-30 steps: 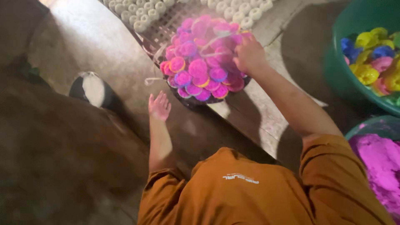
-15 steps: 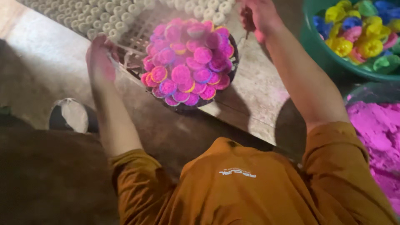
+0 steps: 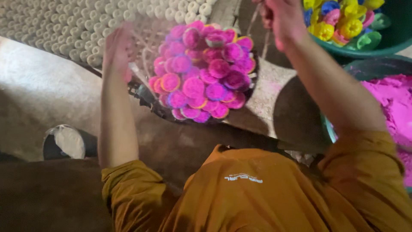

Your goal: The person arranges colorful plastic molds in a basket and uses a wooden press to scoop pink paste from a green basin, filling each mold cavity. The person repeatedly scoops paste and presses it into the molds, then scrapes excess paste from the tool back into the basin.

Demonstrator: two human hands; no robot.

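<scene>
A heap of small round cups (image 3: 206, 73) topped with pink and purple powder sits in a dark round tray (image 3: 148, 99) on the floor in front of me. My left hand (image 3: 118, 49) is raised at the tray's left edge, blurred, against a translucent wrap or mesh beside the heap. My right hand (image 3: 281, 17) is lifted above the heap's far right side with its fingers curled shut. Thin pale strands (image 3: 256, 20) run down next to it, and I cannot tell whether it grips them. My orange sleeves and shirt fill the bottom of the view.
Rows of small white cylinders (image 3: 64, 30) cover the floor at the upper left. A green tub (image 3: 386, 45) with yellow, blue and pink cups stands at the upper right. A basin of loose pink powder (image 3: 386, 99) lies at the right. A grey foot or shoe (image 3: 68, 141) is at the lower left.
My left hand rose from the floor to the tray's left edge. My right hand lifted off the heap toward the top of the view. The camera moved closer.
</scene>
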